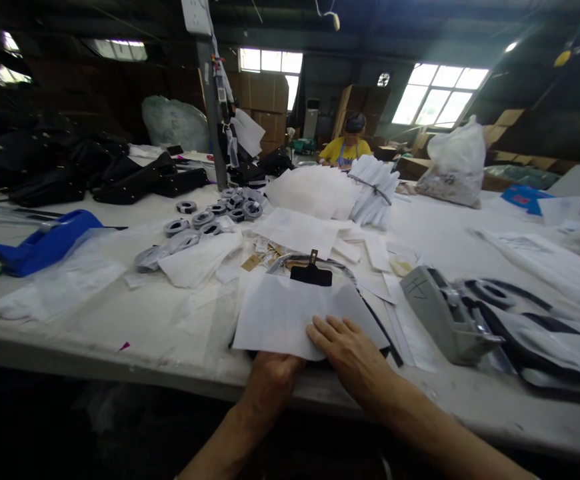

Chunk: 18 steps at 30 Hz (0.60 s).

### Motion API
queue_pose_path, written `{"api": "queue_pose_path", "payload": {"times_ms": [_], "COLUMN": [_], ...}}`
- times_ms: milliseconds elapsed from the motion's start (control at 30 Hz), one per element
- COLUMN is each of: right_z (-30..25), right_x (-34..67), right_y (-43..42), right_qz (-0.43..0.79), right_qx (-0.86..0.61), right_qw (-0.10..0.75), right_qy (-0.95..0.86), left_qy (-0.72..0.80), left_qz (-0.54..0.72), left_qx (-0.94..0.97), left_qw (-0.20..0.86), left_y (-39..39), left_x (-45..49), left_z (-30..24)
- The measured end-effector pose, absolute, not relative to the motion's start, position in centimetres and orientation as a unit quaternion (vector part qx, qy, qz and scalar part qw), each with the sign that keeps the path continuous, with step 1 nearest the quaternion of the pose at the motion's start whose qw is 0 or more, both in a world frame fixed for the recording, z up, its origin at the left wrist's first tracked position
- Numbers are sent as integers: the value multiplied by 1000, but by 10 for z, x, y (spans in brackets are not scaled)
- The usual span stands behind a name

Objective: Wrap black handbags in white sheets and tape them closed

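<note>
A white paper sheet lies over a black bag at the front of the table. The bag's dark edges and a black tab with a metal-looking end show around the sheet. My right hand rests flat on the sheet's right part, fingers stretched out. My left hand is closed at the bag's near edge, below the sheet; its fingertips are hidden under the sheet and bag.
A grey tape dispenser stands right; a blue one stands left. Several grey rolls, a stack of white sheets and black bags lie farther back. A person in yellow sits across the table.
</note>
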State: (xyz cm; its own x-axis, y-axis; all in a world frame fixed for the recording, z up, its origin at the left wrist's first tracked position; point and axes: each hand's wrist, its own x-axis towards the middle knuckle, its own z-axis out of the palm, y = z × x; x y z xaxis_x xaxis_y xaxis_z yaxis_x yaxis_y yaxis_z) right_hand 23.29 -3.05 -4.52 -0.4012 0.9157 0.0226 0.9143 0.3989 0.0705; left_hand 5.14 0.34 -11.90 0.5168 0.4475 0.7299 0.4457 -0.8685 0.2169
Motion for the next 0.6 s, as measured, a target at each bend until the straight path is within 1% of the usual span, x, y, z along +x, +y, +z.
{"api": "queue_pose_path", "payload": {"times_ms": [200,433,533,600], "right_z": [-50,-45,-49,-54], "right_x": [224,231,234,235], "right_y": [-39,-38,-38,-40], "right_qz": [83,84,86,92], "right_qx": [593,598,590,585], "right_qw": [33,59,65,62], "right_qy": [800,795,800,803], "left_qy": [286,288,265,238], "left_qz": [442,460,469,473], "left_qx": [850,838,842,848], "left_qw": [-25,-53,-39,-10], "left_y": [0,6,2,-6], "left_x": [47,47,41,36], "left_z": [-138,-143,-135,-117]}}
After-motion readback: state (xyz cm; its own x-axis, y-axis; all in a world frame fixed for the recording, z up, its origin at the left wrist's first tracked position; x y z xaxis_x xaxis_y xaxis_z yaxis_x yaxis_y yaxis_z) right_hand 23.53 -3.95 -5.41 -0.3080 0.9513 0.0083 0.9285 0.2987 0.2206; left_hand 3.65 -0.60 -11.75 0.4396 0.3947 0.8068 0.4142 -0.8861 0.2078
